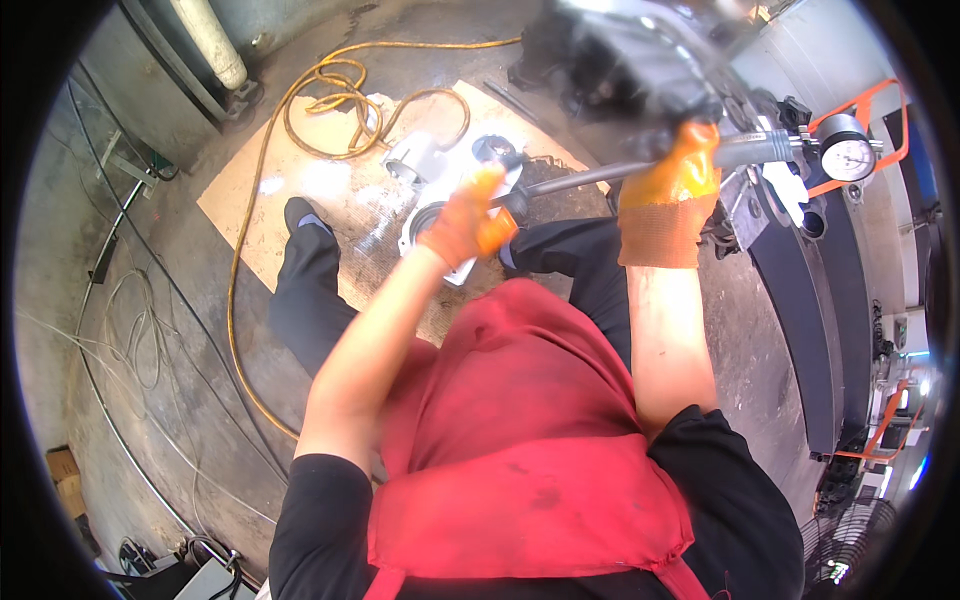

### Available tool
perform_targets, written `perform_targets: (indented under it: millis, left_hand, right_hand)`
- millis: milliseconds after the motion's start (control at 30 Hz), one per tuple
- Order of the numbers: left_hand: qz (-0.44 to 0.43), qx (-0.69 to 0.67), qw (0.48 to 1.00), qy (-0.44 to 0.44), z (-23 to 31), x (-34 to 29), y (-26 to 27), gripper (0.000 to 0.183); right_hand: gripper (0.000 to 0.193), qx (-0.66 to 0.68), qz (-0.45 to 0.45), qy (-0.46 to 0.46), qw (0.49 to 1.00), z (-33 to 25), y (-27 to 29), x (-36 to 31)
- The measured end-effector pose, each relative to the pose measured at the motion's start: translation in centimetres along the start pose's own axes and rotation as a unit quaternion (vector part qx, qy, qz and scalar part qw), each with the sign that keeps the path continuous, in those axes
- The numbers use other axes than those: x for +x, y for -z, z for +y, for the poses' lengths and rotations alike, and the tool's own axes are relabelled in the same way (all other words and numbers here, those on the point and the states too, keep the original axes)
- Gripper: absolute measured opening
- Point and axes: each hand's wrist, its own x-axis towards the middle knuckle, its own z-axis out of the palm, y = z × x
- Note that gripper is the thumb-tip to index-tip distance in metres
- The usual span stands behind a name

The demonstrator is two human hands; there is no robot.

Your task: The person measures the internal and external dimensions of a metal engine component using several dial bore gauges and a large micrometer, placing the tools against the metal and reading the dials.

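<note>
Both my hands wear orange gloves. My right hand (672,175) is closed around the grey handle of a pump-like tool (745,150) that carries a round pressure gauge (848,152) at its far end. My left hand (465,215) grips a black hose or rod (570,183) that runs from that tool toward the left. Above my hands is a blurred dark metal machine part (620,55). Below them, on the floor, lie white-grey metal castings (430,165) on a sheet of board (320,195).
A yellow hose (300,110) coils across the board and trails down the concrete floor. Thin cables (140,330) lie at left. Long dark metal beams (800,300) run along the right side. An orange frame (880,100) stands behind the gauge. A fan (850,530) is at lower right.
</note>
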Motion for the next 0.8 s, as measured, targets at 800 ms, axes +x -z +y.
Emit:
perform_targets:
  millis: [800]
  left_hand:
    - [0.031,0.185,0.975,0.116,-2.8,32.7,1.8,0.025]
  right_hand:
    - [0.063,-0.256,-0.377,-0.096,0.885,10.0,7.0,9.2]
